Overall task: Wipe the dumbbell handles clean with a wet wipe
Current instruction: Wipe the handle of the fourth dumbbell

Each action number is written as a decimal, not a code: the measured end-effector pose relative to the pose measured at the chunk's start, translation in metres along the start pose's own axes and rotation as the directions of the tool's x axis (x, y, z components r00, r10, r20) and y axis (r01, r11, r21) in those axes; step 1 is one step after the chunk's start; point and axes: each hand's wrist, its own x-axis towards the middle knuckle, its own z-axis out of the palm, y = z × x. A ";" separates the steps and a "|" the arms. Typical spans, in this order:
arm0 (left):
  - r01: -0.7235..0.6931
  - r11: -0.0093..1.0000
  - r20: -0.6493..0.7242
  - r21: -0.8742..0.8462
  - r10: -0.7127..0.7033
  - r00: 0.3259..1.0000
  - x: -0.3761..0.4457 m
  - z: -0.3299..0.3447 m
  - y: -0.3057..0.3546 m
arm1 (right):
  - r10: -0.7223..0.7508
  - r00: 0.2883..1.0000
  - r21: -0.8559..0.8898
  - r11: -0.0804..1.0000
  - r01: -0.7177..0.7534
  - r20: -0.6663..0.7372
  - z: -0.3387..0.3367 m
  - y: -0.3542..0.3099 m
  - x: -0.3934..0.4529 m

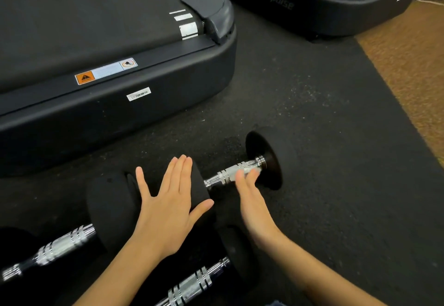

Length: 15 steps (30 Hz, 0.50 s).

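Three black dumbbells with chrome handles lie on the dark rubber floor. The far dumbbell's handle (230, 174) runs between its right head (264, 159) and its left head (199, 185). My left hand (168, 200) lies flat with spread, straight fingers on that left head. My right hand (252, 200) is blurred, fingers straight, fingertips at the chrome handle. A second dumbbell's handle (55, 250) is at the lower left and a third handle (192, 286) at the bottom centre. I see no wet wipe in either hand.
A black treadmill deck (108, 103) stands close behind the dumbbells on the left. Another treadmill base (324, 5) is at the top right. Brown flooring (413, 65) borders the black mat on the right.
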 end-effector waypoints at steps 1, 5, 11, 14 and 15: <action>0.000 1.000 -0.004 -0.001 0.000 1.000 0.000 0.000 0.001 | 0.094 0.996 0.187 0.978 -0.092 0.001 0.002 -0.006 0.005; 0.001 1.000 -0.009 -0.003 -0.001 1.000 -0.001 0.000 0.000 | 0.217 0.975 0.633 0.760 -0.144 -0.039 -0.001 -0.016 0.024; -0.001 1.000 -0.013 -0.020 0.001 1.000 0.001 0.000 -0.001 | 0.239 0.971 0.850 0.516 -0.104 -0.026 -0.029 -0.019 0.018; -0.002 1.000 -0.019 -0.019 0.001 1.000 0.001 0.000 0.000 | 0.261 0.963 0.882 0.466 -0.070 -0.061 -0.032 -0.018 0.024; -0.003 1.000 -0.020 -0.017 0.002 1.000 0.000 0.000 0.000 | 0.270 0.960 0.900 0.433 -0.055 -0.072 -0.031 -0.018 0.026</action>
